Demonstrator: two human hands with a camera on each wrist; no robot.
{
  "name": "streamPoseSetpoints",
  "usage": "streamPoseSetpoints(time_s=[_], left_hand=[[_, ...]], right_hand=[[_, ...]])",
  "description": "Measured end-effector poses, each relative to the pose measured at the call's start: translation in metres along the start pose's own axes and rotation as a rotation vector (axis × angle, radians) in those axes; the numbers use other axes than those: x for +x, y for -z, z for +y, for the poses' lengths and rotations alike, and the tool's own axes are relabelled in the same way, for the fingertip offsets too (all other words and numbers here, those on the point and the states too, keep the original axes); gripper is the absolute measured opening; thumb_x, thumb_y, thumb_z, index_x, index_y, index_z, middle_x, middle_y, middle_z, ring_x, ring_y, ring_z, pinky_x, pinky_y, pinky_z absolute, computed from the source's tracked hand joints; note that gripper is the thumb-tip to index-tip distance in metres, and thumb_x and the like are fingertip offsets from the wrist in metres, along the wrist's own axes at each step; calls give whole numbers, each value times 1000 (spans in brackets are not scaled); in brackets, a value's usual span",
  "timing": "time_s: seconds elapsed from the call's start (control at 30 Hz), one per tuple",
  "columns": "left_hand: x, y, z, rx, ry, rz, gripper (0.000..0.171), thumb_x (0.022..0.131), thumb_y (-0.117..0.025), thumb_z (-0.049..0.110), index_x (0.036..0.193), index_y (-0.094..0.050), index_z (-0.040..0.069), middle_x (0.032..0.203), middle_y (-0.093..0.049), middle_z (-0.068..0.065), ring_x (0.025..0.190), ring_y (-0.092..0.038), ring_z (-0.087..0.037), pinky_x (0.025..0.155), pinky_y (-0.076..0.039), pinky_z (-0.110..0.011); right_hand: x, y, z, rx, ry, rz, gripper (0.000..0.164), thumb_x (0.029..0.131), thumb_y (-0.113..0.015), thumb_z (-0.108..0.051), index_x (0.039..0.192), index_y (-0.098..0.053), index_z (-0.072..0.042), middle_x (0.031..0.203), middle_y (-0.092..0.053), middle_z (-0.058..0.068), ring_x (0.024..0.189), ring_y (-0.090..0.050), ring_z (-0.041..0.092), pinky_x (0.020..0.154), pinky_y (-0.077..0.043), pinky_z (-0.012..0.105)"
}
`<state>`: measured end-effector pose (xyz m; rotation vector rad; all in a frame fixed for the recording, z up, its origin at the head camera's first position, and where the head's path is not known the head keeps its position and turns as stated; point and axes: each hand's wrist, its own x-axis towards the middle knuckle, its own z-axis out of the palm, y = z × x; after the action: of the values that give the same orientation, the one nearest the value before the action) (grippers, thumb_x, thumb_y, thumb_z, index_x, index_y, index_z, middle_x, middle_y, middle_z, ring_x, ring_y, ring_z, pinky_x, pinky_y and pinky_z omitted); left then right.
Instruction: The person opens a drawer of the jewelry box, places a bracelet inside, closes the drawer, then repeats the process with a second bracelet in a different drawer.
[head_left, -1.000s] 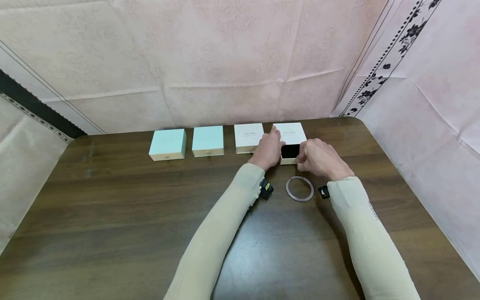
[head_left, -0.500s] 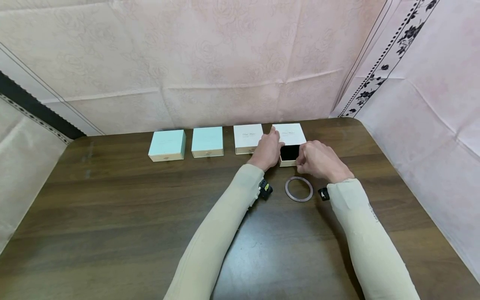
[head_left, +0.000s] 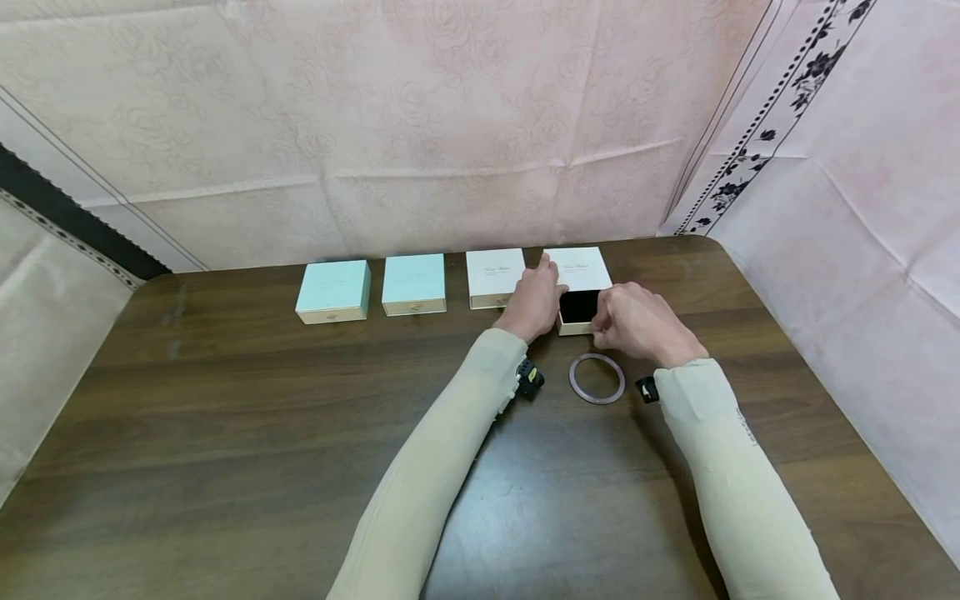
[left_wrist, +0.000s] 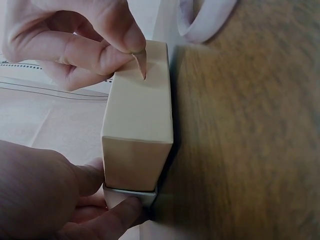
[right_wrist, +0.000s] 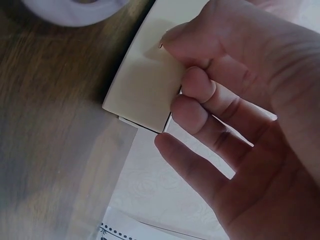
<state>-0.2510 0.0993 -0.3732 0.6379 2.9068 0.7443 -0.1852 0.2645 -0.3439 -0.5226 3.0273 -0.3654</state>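
At the right end of the row, a white drawer box [head_left: 579, 268] has its cream drawer [head_left: 574, 330] partly pulled out, showing a black interior [head_left: 579, 306]. My left hand [head_left: 531, 302] holds the outer sleeve by its sides; in the left wrist view a finger and thumb grip the sleeve's end [left_wrist: 120, 196]. With thumb and forefinger, my right hand [head_left: 641, 323] pinches a small pull tab [left_wrist: 142, 64] on the drawer front. The right wrist view shows the other fingers beside the drawer [right_wrist: 142, 90]. A pale purple bangle [head_left: 597, 402] lies on the table just in front of the box.
Left of the held box stand another white box [head_left: 496, 271] and two mint-green boxes [head_left: 414, 275], all with drawers in. The wooden table [head_left: 247, 433] ends at the back against a pinkish patterned cloth [head_left: 450, 100].
The drawer has slid a little farther out toward me, the right hand keeping its pinch on the tab. My left hand stays on the sleeve. The bangle has not moved.
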Motion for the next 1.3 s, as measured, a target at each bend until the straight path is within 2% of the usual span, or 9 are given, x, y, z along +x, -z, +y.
streamPoseSetpoints(time_s=[0.27,0.5,0.7,0.93,1.13,1.3], left_hand=[[1,-1,-1,11,-10,4,35,110,-47,25,134,-57,2,166,-29,-20,124,-63,-37,101,-55,-37],[0,1,-2,-6,-22,16,30,109,-48,24,125,-60,2,166,-30,-21,121,-64,-38,99,-56,-36],[-1,1,-2,-3,-25,10,34,109,-48,24,132,-58,1,166,-30,-21,123,-64,-37,99,-55,-36],[-1,0,-1,0,-28,20,33,110,-47,24,130,-59,1,165,-30,-22,115,-68,-36,94,-57,-34],[-1,0,-1,-9,-28,18,32,109,-47,24,127,-60,1,165,-30,-22,115,-68,-35,94,-57,-34],[1,-1,0,-5,-10,7,34,110,-46,25,132,-58,1,167,-29,-20,107,-71,-31,89,-58,-33]], right_hand=[[-2,-1,0,-6,8,8,21,75,-77,-7,64,-73,-24,81,-68,-5,78,-60,17,71,-53,44],[-4,-2,1,-11,15,23,22,75,-78,-9,62,-72,-26,79,-67,-7,80,-61,18,71,-53,45],[-6,-3,0,-9,24,27,23,75,-78,-8,63,-74,-26,77,-66,-7,79,-61,17,69,-53,45],[-8,-3,0,-20,32,33,25,76,-78,-8,62,-74,-28,77,-65,-8,79,-61,17,68,-53,45],[-10,-5,-1,-33,41,37,26,76,-77,-8,60,-73,-27,76,-64,-8,78,-60,16,66,-52,44],[-11,-4,-1,-39,51,41,27,74,-78,-7,57,-70,-26,75,-63,-8,77,-58,17,65,-52,44]])
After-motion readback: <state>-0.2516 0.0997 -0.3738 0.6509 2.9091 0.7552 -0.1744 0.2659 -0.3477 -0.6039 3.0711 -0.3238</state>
